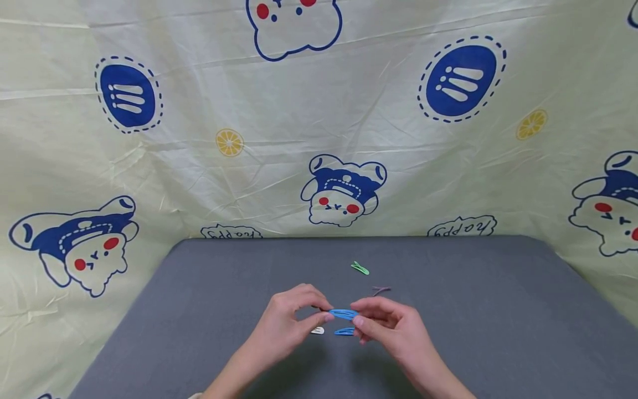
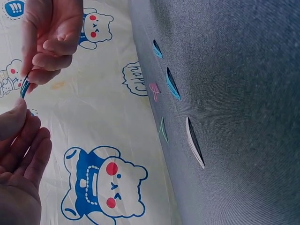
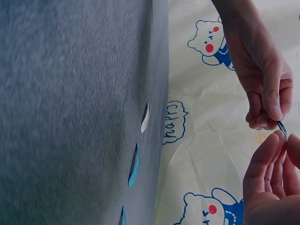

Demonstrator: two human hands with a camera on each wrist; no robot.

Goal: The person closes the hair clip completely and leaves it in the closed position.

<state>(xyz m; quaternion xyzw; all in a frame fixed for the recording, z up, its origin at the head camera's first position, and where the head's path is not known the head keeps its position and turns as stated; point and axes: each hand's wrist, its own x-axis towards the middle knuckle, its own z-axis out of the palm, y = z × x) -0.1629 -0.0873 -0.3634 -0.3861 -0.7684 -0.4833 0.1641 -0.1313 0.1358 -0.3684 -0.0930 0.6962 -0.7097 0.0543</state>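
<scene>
A blue snap hair clip is held level above the table, one end in each hand. My left hand pinches its left end between thumb and fingers. The other end is pinched by my right hand. Beneath the hands lie another blue hair clip and a white hair clip, both partly covered in the head view. Two blue clips show on the table in the left wrist view, the smaller-looking blue clip being farther off.
Farther back on the grey table lie a green hair clip and a purplish-pink hair clip, both with their arms spread apart. A pale printed cloth hangs behind the table and down its sides.
</scene>
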